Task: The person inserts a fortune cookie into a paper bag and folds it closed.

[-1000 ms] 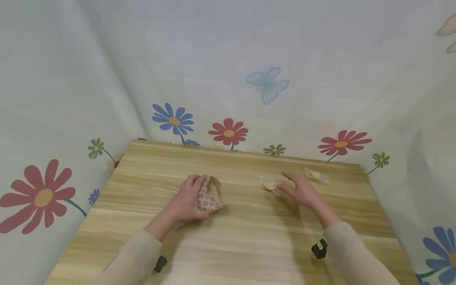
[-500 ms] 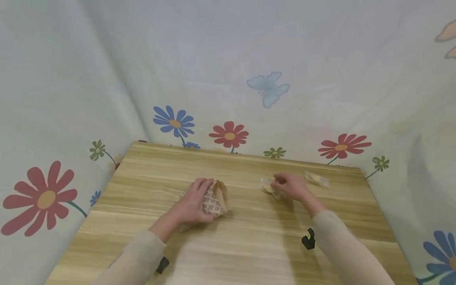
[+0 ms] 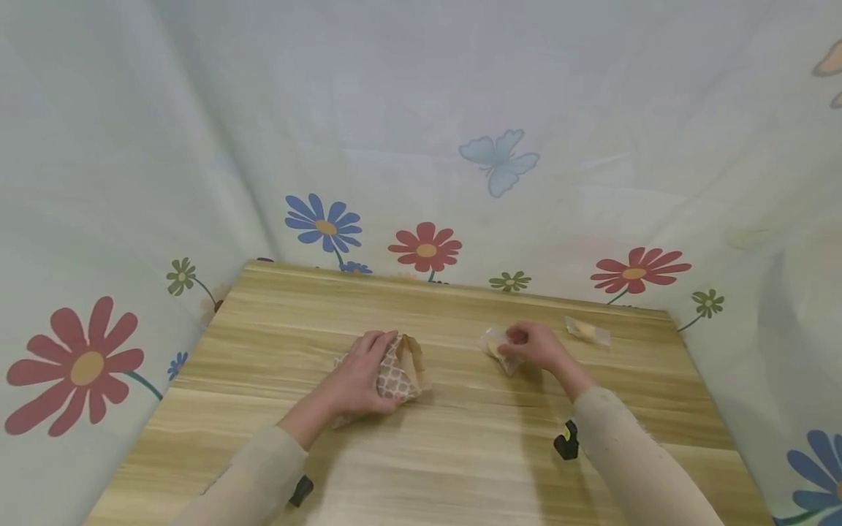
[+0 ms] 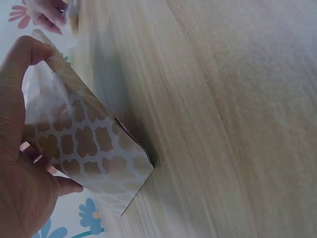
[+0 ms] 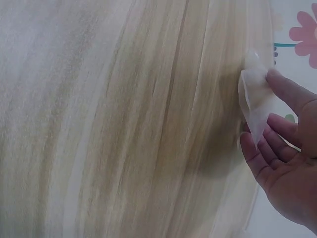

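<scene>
My left hand [image 3: 355, 376] grips a brown paper bag [image 3: 397, 374] with a white lattice pattern, its mouth facing right. In the left wrist view, thumb and fingers spread around the bag [image 4: 89, 139], which tilts against the table; its inside is hidden. Over to the right, my right hand [image 3: 541, 348] pinches a small clear-wrapped packet [image 3: 492, 342] with something pale yellow inside. The right wrist view has the crinkled wrapper [image 5: 255, 94] at the fingertips of the right hand [image 5: 292, 158], close above the tabletop.
A second clear-wrapped packet [image 3: 588, 332] lies behind and to the right of my right hand. The wood-grain table [image 3: 434, 467] meets a flower-printed cloth [image 3: 395, 109] at its back and sides. Black wrist mounts [image 3: 567, 440] hang beneath both sleeves.
My right hand has moved left onto the nearer packet, and its fingers have closed to pinch it. My left hand and the paper bag have shifted slightly right.
</scene>
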`<state>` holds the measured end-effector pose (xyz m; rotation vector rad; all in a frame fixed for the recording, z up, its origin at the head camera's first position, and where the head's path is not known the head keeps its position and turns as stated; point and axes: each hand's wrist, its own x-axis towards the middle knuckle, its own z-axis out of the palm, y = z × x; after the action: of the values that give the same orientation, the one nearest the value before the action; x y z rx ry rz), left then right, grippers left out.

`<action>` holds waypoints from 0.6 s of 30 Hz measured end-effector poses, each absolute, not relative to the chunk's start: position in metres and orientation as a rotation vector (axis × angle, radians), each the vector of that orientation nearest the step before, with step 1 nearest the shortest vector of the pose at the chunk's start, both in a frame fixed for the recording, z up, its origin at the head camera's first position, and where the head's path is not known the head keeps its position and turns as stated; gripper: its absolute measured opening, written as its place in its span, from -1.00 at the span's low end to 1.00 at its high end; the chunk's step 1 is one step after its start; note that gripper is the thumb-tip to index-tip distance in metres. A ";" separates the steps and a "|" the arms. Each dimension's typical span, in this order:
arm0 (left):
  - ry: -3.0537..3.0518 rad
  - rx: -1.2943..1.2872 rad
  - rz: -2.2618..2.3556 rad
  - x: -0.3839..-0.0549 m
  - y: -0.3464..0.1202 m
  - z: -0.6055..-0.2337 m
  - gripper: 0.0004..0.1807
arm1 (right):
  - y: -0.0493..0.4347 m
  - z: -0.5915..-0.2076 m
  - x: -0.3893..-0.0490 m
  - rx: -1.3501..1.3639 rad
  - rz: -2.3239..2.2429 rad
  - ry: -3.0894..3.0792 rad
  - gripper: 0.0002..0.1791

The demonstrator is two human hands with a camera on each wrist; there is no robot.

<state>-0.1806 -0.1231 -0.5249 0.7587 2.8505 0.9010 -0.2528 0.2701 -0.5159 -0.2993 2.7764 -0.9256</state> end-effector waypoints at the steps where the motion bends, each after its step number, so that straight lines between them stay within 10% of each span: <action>1: 2.849 0.759 0.900 -0.180 -0.123 -0.525 0.34 | 0.270 -0.516 -0.252 -0.300 -0.927 2.770 -0.43; 18: 2.877 0.784 0.876 -0.181 -0.120 -0.528 0.33 | 0.266 -0.515 -0.239 -0.240 -1.127 2.590 -0.60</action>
<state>-0.1810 -0.1199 -0.5278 0.7840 2.8771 0.8764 -0.2391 0.2663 -0.5149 -0.2399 2.5898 -1.1267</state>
